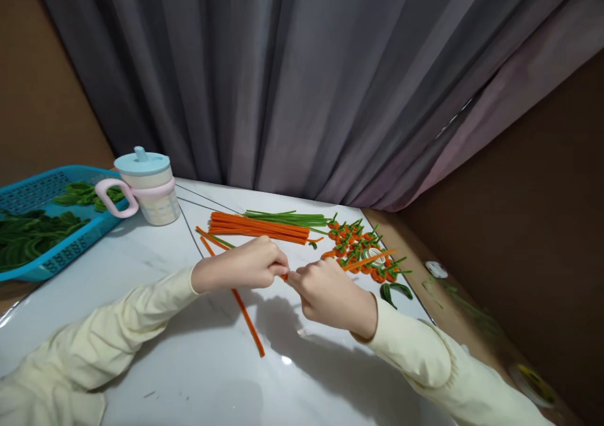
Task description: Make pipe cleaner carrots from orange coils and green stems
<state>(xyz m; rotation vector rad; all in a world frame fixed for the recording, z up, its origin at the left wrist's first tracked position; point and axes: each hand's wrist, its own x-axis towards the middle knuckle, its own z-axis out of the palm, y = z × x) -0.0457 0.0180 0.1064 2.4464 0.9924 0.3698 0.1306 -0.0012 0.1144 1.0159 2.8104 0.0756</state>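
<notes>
In the head view my left hand (250, 263) and my right hand (330, 292) meet fingertip to fingertip above the white table. Both are closed in a pinch on a small orange pipe cleaner piece (284, 277), mostly hidden by the fingers. Orange strands (370, 260) stick out beyond my right hand; whether they join the pinched piece I cannot tell. A loose orange pipe cleaner (248, 325) lies under my left wrist. Behind the hands are a bundle of orange pipe cleaners (257, 226) and a bundle of green ones (285, 217).
Several small orange figures with green stems (352, 237) cluster at the right, beside curled green leaf pieces (401, 289). On the left stand a lidded cup (158, 202) with a pink handle and a blue basket (61, 253) of green pieces. A grey curtain (264, 80) hangs behind.
</notes>
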